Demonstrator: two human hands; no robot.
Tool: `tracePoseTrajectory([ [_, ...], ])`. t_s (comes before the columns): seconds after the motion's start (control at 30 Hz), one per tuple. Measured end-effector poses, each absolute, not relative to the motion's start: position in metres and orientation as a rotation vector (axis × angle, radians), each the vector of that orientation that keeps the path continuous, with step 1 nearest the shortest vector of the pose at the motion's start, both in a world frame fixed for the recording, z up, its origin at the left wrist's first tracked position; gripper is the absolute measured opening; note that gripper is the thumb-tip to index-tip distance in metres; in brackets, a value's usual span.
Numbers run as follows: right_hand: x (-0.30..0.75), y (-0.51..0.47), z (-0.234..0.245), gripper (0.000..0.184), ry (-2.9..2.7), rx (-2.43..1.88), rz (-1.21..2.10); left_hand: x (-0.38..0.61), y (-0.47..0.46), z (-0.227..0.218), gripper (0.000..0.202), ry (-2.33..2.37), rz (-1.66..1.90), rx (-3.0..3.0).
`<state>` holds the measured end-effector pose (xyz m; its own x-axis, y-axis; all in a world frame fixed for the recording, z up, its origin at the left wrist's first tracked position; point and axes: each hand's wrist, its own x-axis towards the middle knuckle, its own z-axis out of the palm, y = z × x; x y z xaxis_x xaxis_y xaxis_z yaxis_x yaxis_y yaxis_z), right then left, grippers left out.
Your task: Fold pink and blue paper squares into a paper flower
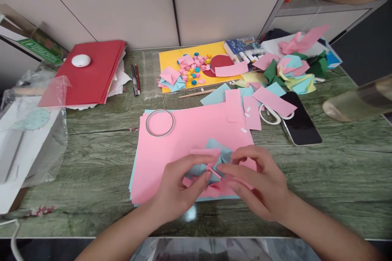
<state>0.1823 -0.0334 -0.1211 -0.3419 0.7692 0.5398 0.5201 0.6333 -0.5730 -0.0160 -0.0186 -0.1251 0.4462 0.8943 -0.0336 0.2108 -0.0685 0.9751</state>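
My left hand (pixel 180 189) and my right hand (pixel 257 183) meet over a stack of pink paper sheets (pixel 171 147) on the green table (pixel 337 171). Between their fingertips is a small folded paper piece (pixel 216 159) made of pink and light blue parts. Both hands pinch it, thumbs and fingers closed on its folds. A ring of clear tape (pixel 159 122) lies on the pink stack, up and to the left of my hands.
Cut pink and blue paper pieces (pixel 241 106), white-handled scissors (pixel 271 115) and a black phone (pixel 301 124) lie at the right. A yellow sheet (pixel 171 59) with small folded shapes, markers (pixel 245 51), a red folder (pixel 92 71) and two pens (pixel 136 79) sit further back.
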Motion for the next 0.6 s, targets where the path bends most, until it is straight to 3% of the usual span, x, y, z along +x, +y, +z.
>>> tracePoseTrajectory([
  [0.2,0.169,-0.038,-0.128,0.023,-1.702,-1.276,0.686,-0.015,-0.023,-0.136,0.037,0.971,0.901,1.744],
  [0.33,0.165,-0.036,-0.134,0.056,-1.314,-1.376,1.128,-0.014,-0.024,-0.141,0.050,0.939,0.980,1.760],
  [0.43,0.166,-0.032,-0.132,0.070,-1.129,-1.372,1.408,-0.012,-0.025,-0.143,0.056,0.912,1.033,1.785],
  [0.6,0.167,-0.026,-0.126,0.067,-0.908,-1.187,1.780,-0.010,-0.027,-0.145,0.053,0.921,0.981,1.725],
])
